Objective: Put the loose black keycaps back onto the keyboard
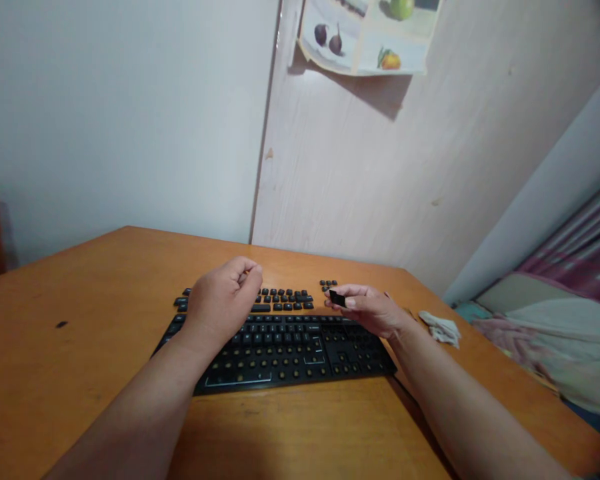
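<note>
A black keyboard [285,347] lies on the orange wooden table [80,347], with a row of loose-looking black keycaps [285,300] along its far edge. My left hand [223,300] hovers over the keyboard's left half, fingers curled shut with the thumb against the forefinger; what it pinches is too small to make out. My right hand [373,310] is over the keyboard's right end and pinches a small black keycap [337,298] between thumb and fingers.
A crumpled white cloth [443,328] lies on the table right of the keyboard. A tiny black piece [61,325] sits at the left. A wall and a wooden panel with a fruit poster [365,33] stand behind. Bedding [555,333] lies to the right.
</note>
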A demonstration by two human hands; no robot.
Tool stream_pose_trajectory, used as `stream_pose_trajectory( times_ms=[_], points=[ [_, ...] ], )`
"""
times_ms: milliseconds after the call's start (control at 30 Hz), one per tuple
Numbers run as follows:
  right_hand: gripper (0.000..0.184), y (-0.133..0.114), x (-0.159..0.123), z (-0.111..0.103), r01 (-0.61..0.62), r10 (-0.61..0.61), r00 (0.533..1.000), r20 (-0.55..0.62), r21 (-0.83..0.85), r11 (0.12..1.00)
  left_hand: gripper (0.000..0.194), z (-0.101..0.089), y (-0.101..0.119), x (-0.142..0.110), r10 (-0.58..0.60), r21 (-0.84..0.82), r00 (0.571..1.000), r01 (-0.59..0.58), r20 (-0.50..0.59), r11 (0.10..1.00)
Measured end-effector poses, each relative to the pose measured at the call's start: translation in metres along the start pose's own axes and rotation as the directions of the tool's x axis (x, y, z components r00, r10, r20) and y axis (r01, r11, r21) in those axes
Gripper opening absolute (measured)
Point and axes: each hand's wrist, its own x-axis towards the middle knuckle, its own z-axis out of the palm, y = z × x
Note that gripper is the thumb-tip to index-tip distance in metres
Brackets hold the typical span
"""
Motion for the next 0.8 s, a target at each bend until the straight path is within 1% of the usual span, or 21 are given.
stream_pose_trajectory(
  times_ms=[100, 200, 367, 433, 533, 600, 700, 800],
  points=[
    [0.039, 0.007, -0.006, 0.007, -0.015, 0.02, 0.999, 0.031, -0.143, 0.99, 0.033, 0.001, 0.0, 0.0, -0.002, -0.001, 1.0, 0.002, -0.007, 1.0],
    [0.038, 0.007, -0.012, 0.013, 0.005, 0.027, 0.995, 0.101, -0.299, 0.954, 0.034, 0.002, 0.0, 0.0, 0.005, 0.003, 1.0, -0.005, -0.012, 1.0],
    [0.044, 0.0, -0.019, 0.015, 0.094, -0.023, 0.984, 0.178, -0.402, 0.911, 0.031, 0.003, 0.0, 0.0, 0.017, 0.009, 1.0, -0.017, -0.008, 1.0],
    [0.041, -0.002, -0.021, 0.014, 0.133, -0.044, 0.98, 0.193, -0.475, 0.87, 0.03, 0.003, 0.0, 0.0, 0.023, 0.012, 1.0, -0.023, -0.005, 1.0],
    [0.032, -0.005, -0.022, 0.011, 0.188, -0.08, 0.977, 0.199, -0.616, 0.765, 0.031, 0.002, 0.001, 0.0, 0.015, 0.023, 1.0, -0.015, -0.002, 1.0],
    [0.031, -0.006, -0.023, 0.011, 0.21, -0.102, 0.975, 0.197, -0.667, 0.715, 0.031, 0.002, 0.0, 0.0, 0.008, 0.028, 1.0, -0.008, -0.001, 1.0],
    [0.033, -0.006, -0.023, 0.013, 0.224, -0.114, 0.973, 0.2, -0.703, 0.675, 0.032, 0.003, -0.001, -0.001, 0.021, 0.026, 1.0, -0.021, 0.0, 0.999],
    [0.031, -0.007, -0.023, 0.017, 0.207, -0.085, 0.976, 0.2, -0.738, 0.642, 0.031, 0.003, -0.001, -0.001, 0.044, 0.025, 0.999, -0.044, 0.006, 0.999]
  ],
)
